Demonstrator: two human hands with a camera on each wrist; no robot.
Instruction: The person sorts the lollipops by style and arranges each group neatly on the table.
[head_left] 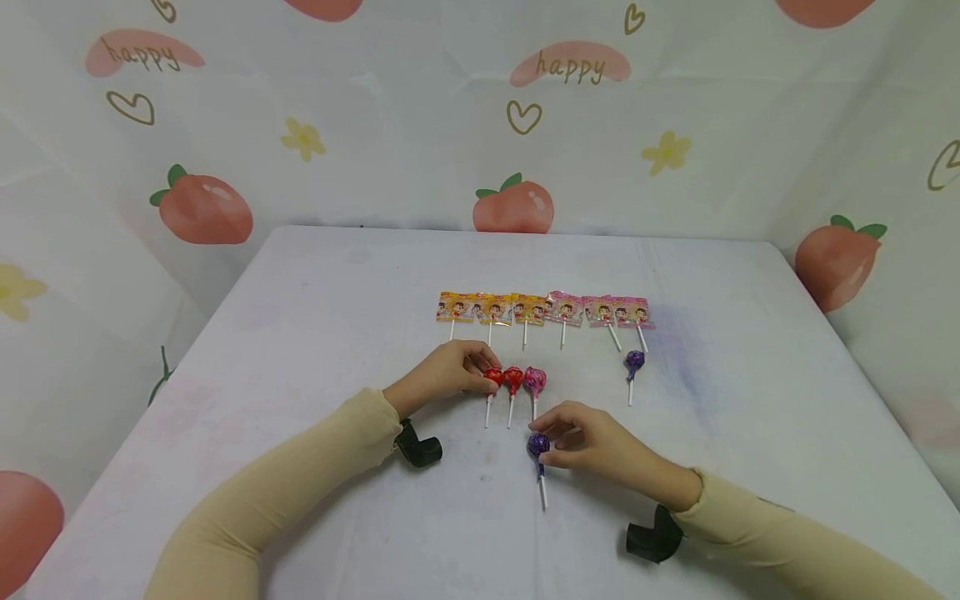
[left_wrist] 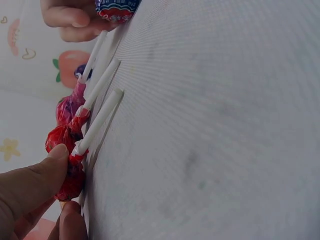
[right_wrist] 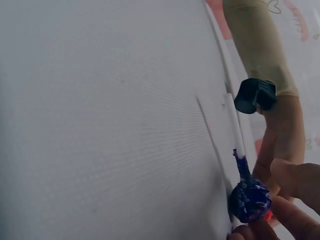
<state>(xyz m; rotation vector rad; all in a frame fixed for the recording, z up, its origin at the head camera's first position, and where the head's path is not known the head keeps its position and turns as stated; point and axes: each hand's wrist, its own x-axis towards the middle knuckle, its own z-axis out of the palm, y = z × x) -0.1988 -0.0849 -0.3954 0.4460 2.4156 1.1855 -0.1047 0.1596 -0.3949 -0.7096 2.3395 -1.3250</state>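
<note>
My left hand [head_left: 456, 368] pinches the head of a red lollipop [head_left: 490, 400] at the left end of a short row. Beside it lie a second red lollipop [head_left: 513, 379] and a pink lollipop [head_left: 535, 380], sticks toward me. Just in front of the pink one, my right hand [head_left: 596, 437] holds a purple lollipop [head_left: 538, 445] by its wrapped head. In the right wrist view, fingertips touch the purple wrapper [right_wrist: 250, 201] and the white stick [right_wrist: 235, 125] points away from the hand. The left wrist view has the left thumb [left_wrist: 42, 177] against the red wrapper.
Behind the hands, yellow-packet lollipops [head_left: 493, 309] and pink-packet lollipops [head_left: 564, 308] form a line across the white table [head_left: 360, 308]. Another purple lollipop [head_left: 634, 361] lies at right. Black wrist mounts [head_left: 420, 448] hang from both sleeves. A peach-print cloth [head_left: 405, 150] stands behind.
</note>
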